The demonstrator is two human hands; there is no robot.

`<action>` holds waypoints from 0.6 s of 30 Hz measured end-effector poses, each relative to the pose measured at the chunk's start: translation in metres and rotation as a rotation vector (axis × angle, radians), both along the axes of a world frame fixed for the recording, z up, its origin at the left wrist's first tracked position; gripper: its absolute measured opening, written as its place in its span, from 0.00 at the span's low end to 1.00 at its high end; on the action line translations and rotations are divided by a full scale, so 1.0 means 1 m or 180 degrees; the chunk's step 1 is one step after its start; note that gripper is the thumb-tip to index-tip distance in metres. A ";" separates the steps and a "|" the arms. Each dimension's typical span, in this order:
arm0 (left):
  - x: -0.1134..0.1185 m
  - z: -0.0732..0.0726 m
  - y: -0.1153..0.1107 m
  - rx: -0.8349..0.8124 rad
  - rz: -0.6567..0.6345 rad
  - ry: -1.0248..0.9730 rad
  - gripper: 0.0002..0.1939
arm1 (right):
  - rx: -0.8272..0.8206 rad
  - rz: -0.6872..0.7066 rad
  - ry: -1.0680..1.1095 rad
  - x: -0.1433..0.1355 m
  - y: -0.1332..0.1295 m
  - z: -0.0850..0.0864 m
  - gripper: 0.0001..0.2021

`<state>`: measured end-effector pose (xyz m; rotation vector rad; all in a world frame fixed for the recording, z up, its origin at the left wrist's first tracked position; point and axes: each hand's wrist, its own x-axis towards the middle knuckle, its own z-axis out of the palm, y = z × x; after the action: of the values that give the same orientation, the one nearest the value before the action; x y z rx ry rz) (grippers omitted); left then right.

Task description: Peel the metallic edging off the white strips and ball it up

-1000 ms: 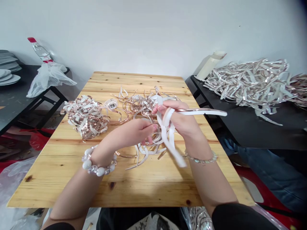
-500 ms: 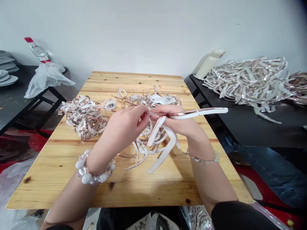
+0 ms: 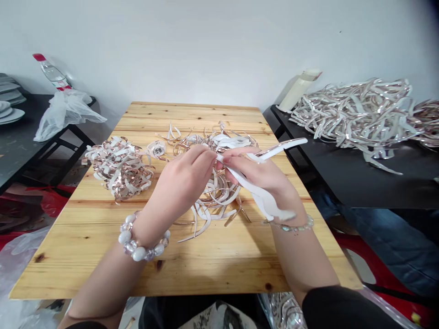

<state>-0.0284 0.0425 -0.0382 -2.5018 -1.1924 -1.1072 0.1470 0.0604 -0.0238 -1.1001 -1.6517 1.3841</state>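
Over the middle of the wooden table (image 3: 212, 265), my left hand (image 3: 183, 180) and my right hand (image 3: 264, 176) meet fingertip to fingertip. Both pinch the same white and rose-gold strip (image 3: 279, 148), which sticks out to the right past my right hand; a white piece of it (image 3: 265, 203) droops over my right wrist. Under the hands lies a loose tangle of curved strips (image 3: 212, 196). A bundled heap of the same strips (image 3: 120, 167) sits on the table to the left. A small tape roll (image 3: 158, 148) lies between the two piles.
A black table (image 3: 360, 178) to the right carries a large pile of silvery strips (image 3: 360, 114) and a cardboard tube (image 3: 298, 89). On the left, a dark table (image 3: 20, 146) holds stacked plates (image 3: 10, 98), a plastic bag (image 3: 65, 112) and a bottle (image 3: 51, 73).
The left hand rose from the tangle to meet the right hand's fingertips. The strip's far end has tilted upward, and its white hanging part swung over to my right wrist.
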 end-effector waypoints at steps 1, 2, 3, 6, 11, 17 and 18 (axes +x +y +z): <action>0.000 0.000 0.000 -0.0076 -0.0017 -0.0011 0.08 | -0.0096 -0.0023 0.0051 0.000 0.000 0.000 0.11; -0.001 0.000 -0.001 -0.0127 -0.0020 0.0007 0.08 | -0.0185 -0.0036 0.0099 -0.001 0.000 0.000 0.11; -0.001 0.000 -0.001 -0.0145 -0.0009 0.0046 0.08 | -0.0255 -0.0034 0.0134 -0.001 0.001 0.000 0.11; -0.001 0.001 -0.002 -0.0064 0.0053 0.0220 0.08 | -0.0344 -0.0013 0.0133 -0.003 0.000 0.001 0.12; 0.002 0.001 0.001 0.0064 0.0035 0.0347 0.11 | -0.0199 -0.0060 -0.0050 -0.006 -0.002 0.004 0.12; 0.002 0.004 0.001 -0.0479 -0.0129 -0.0472 0.06 | -0.0003 0.0084 -0.0112 -0.004 -0.006 0.010 0.10; 0.002 0.005 0.001 -0.0634 -0.0198 -0.0684 0.06 | 0.0022 0.0131 -0.0097 -0.004 -0.006 0.011 0.09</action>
<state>-0.0263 0.0433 -0.0328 -2.6353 -1.3491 -1.3655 0.1432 0.0540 -0.0127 -1.0939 -1.7086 1.3928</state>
